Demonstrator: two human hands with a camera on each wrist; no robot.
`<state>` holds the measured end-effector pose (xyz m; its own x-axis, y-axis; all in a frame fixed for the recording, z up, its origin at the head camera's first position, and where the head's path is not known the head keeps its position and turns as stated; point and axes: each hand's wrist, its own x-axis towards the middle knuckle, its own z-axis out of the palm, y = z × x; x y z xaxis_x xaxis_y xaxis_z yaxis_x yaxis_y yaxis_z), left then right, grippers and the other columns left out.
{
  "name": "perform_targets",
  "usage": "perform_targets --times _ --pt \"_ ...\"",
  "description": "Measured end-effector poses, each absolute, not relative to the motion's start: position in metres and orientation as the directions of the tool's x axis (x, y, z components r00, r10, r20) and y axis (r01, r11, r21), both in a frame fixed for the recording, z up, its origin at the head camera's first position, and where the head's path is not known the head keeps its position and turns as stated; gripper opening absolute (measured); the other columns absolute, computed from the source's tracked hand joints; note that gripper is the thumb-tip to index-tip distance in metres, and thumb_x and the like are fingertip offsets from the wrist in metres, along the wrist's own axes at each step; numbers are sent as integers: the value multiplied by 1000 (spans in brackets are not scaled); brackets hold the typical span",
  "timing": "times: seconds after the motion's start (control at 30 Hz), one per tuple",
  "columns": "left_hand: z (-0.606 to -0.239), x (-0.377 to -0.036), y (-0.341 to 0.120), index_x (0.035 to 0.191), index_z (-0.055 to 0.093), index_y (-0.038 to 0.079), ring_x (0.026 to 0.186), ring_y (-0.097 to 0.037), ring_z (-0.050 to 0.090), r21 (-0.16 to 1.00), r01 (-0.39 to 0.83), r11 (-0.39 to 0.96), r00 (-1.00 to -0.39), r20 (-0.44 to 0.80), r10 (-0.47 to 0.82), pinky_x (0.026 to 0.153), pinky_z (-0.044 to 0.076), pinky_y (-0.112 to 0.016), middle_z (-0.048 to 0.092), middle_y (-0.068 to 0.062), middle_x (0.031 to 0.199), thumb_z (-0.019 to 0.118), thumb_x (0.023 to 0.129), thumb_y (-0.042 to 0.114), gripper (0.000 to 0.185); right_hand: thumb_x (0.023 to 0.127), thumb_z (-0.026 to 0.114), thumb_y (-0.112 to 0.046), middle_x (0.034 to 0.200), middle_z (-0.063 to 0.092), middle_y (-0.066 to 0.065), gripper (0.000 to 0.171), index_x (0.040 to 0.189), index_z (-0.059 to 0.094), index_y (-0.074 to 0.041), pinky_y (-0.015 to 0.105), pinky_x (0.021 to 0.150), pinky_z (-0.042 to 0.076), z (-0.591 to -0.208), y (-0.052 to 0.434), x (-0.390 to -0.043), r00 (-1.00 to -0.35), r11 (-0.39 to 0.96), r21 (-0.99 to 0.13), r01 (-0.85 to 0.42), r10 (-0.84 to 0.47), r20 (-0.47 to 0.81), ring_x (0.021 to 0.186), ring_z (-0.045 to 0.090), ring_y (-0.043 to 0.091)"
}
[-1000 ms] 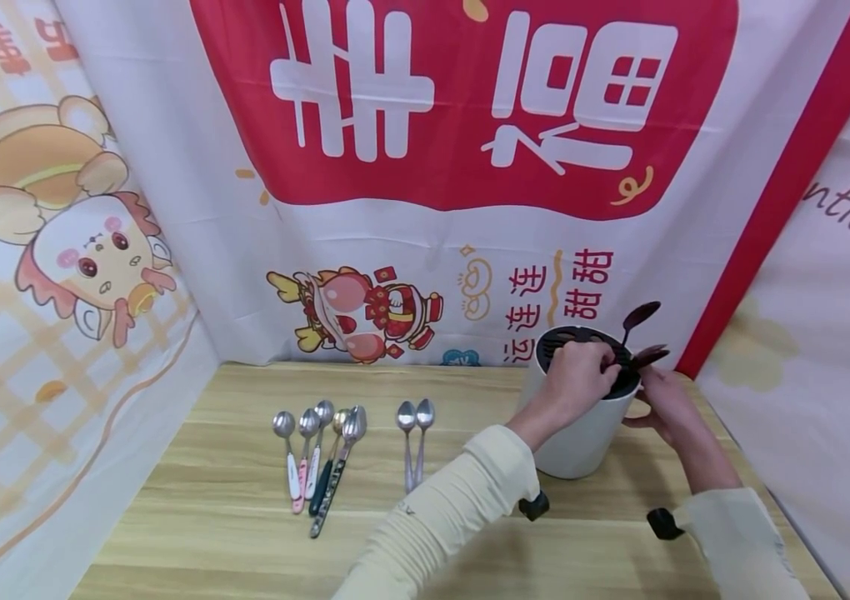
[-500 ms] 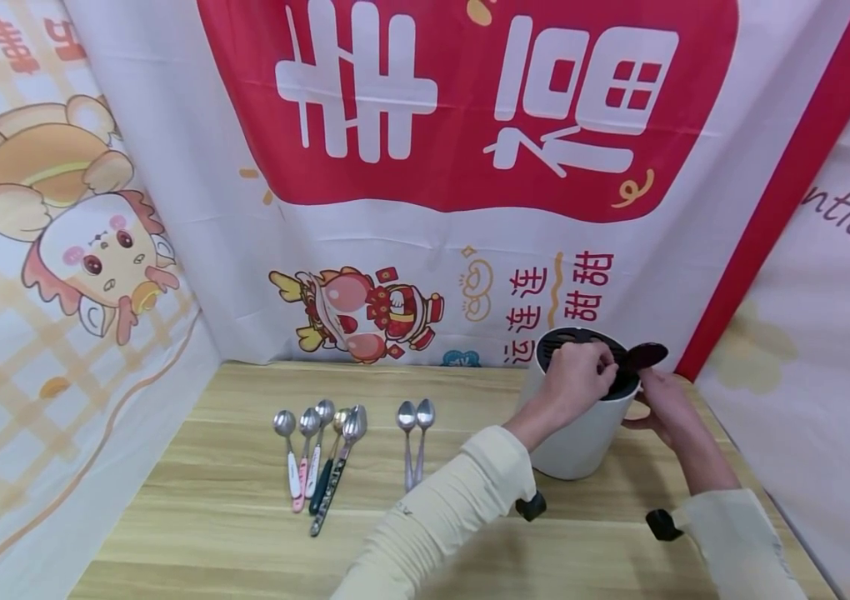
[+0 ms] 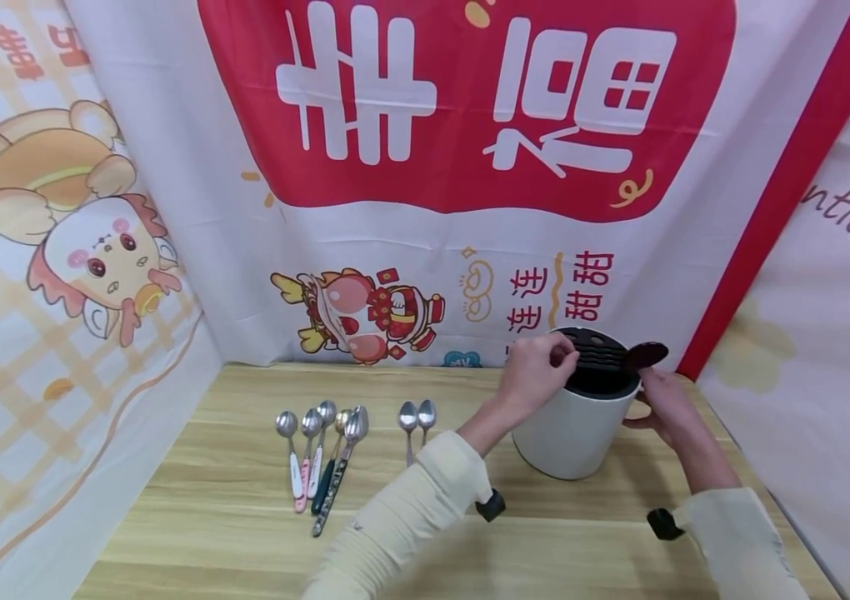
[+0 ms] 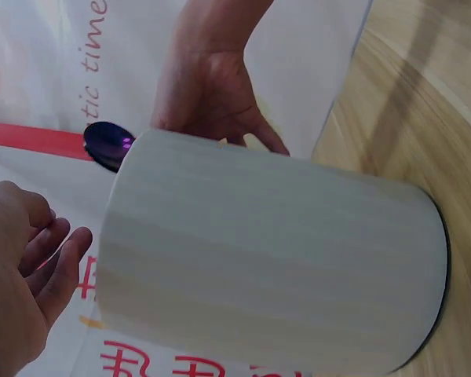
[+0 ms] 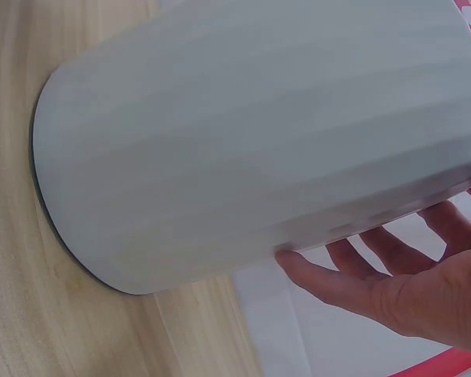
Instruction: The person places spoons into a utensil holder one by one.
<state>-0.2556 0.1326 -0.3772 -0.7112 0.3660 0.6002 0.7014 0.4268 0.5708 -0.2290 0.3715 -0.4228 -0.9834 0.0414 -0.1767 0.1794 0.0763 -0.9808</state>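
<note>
A white ribbed utensil holder [image 3: 567, 437] with a black slotted top [image 3: 599, 350] stands upright on the table. At its right side, the bowl of a dark shiny spoon [image 3: 646, 356] leans out over the rim; its handle is hidden inside. My left hand [image 3: 533, 371] is at the holder's left rim, fingers loosely bent around nothing. In the left wrist view, that hand [image 4: 20, 275] hovers beside the top end, apart from the spoon bowl [image 4: 108, 147]. My right hand [image 5: 424, 294] rests its spread, fairly straight fingers and thumb against the holder's side.
Several spoons with coloured handles [image 3: 320, 454] and a fork-like piece with a patterned handle [image 3: 338, 475] lie on the left of the wooden table [image 3: 192, 500]. Two plain metal spoons [image 3: 416, 417] lie mid-table, partly behind the left sleeve. Printed cloths [image 3: 455, 225] hang around the table.
One second ago a dark spoon stood higher above the holder; it has sunk down beside the other. My left hand has let go and drawn left. The right hand has stayed put.
</note>
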Motion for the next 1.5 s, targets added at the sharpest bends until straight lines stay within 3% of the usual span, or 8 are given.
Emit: perform_targets --times 0.2,0.37,0.57,0.77,1.5 --pt "-379 -257 108 89 71 12 69 1 57 618 661 426 -749 578 325 62 45 -4 72 2 82 69 94 16 7 98 42 -62 99 55 -24 31 102 61 -37 47 79 58 -425 374 -228 -981 73 -978 193 41 -191 133 35 39" --pt "-382 -259 93 92 72 11 70 -1 60 650 648 397 -762 561 323 64 49 -7 72 0 83 68 94 13 4 99 42 -61 101 56 -21 30 102 61 -37 47 79 58 -426 377 -227 -980 86 -977 196 37 -193 111 51 19" --pt "-384 -260 76 94 72 10 73 -3 65 672 629 391 -778 546 312 66 52 -9 74 -2 85 67 94 11 5 99 42 -60 101 57 -23 29 104 61 -39 47 78 59 -426 378 -226 -983 87 -979 182 26 -181 101 52 9" --pt "-392 -263 58 95 72 9 74 -6 65 683 604 410 -797 521 305 66 53 -12 73 -2 86 67 93 12 6 100 43 -58 95 58 -22 27 96 63 -40 45 76 59 -425 377 -225 -983 58 -982 181 31 -179 92 56 1" --pt "-437 -266 12 98 72 7 75 -11 67 747 442 497 -897 360 258 66 55 -15 73 -5 87 68 93 11 8 100 44 -57 92 60 -23 27 93 65 -41 44 75 59 -423 375 -230 -984 44 -983 179 14 -178 89 57 -1"
